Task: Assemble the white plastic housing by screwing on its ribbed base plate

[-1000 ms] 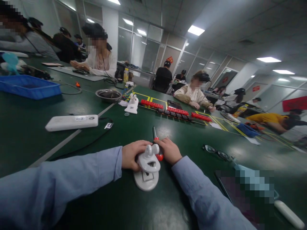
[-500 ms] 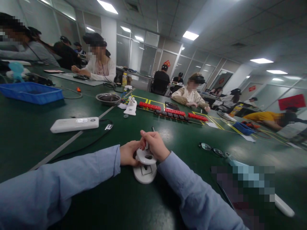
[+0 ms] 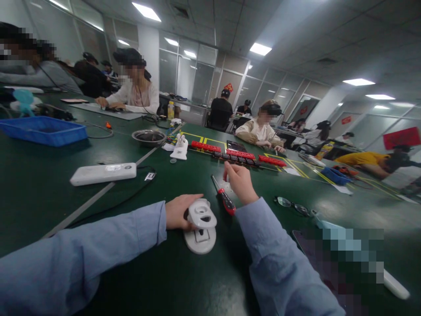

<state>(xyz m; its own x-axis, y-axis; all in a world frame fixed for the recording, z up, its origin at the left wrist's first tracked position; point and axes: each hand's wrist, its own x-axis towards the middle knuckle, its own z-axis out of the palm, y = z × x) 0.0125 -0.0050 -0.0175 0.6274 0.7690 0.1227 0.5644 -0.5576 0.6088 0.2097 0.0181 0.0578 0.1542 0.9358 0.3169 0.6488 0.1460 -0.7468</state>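
Note:
My left hand [image 3: 180, 212] grips a white plastic stand [image 3: 203, 213] from its left side. The stand has a rounded foot with a square outline and an upper part with a round recess and an oval hole. My right hand [image 3: 241, 181] is raised beyond it to the right, fingertips pinched together; whatever they may hold is too small to make out. A red-and-black screwdriver [image 3: 226, 201] lies between the stand and my right forearm, its shaft pointing away. Small pale specks are on the table beside my right hand.
A white oblong device [image 3: 103, 174] with a cable lies left. Further back are a blue tray [image 3: 54, 139], a metal bowl [image 3: 149, 136], a white plastic part [image 3: 179, 148] and red strips [image 3: 240, 154]. Glasses [image 3: 291, 206] and a dark phone-like slab [image 3: 314, 263] lie right. Other people sit around.
My right hand has left the top of the white stand and moved right and away from me, uncovering the stand's upper part and the screwdriver. My left hand stays on the stand.

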